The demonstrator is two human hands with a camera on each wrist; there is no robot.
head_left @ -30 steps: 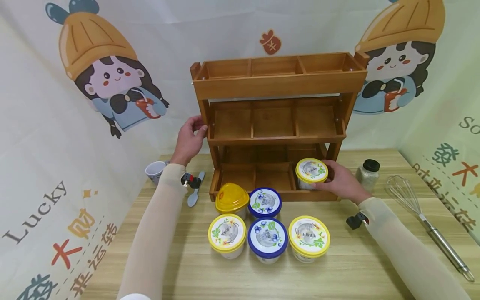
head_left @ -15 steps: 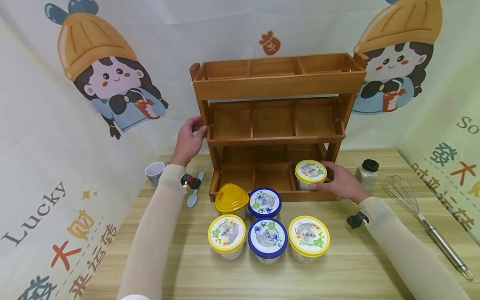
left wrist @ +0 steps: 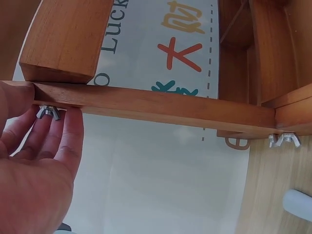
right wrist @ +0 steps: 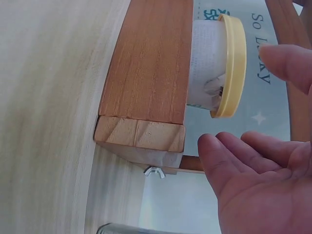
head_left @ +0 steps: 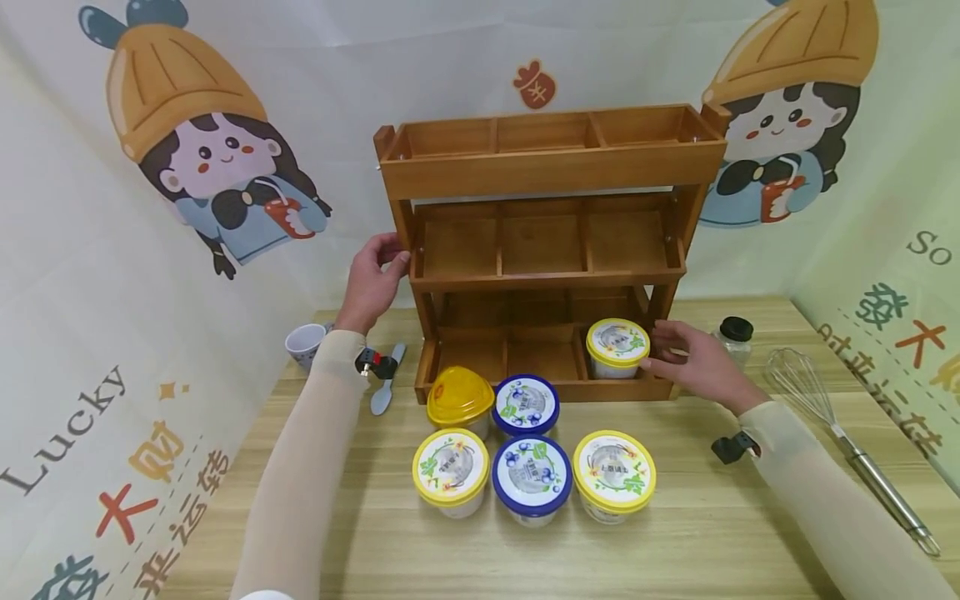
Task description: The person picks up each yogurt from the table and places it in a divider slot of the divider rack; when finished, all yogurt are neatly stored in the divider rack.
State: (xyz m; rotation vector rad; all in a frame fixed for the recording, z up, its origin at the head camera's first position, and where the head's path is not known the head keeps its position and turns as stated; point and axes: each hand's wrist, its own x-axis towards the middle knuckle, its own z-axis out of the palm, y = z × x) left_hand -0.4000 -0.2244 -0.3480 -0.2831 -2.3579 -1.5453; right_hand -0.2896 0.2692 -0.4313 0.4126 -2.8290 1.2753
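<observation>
Head view: yellow-lidded cup (head_left: 617, 348) in rack's (head_left: 551, 171) bottom-right compartment, both hands loose-fingered.

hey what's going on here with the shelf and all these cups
A person is loading lidded cups into a wooden rack on a table. One yellow-lidded cup sits in the bottom tier's right compartment; the right hand is open just beside it, not gripping it. The left hand rests against the rack's left post. Five more cups stand on the table in front of the rack. The middle and top tiers look empty.
</observation>
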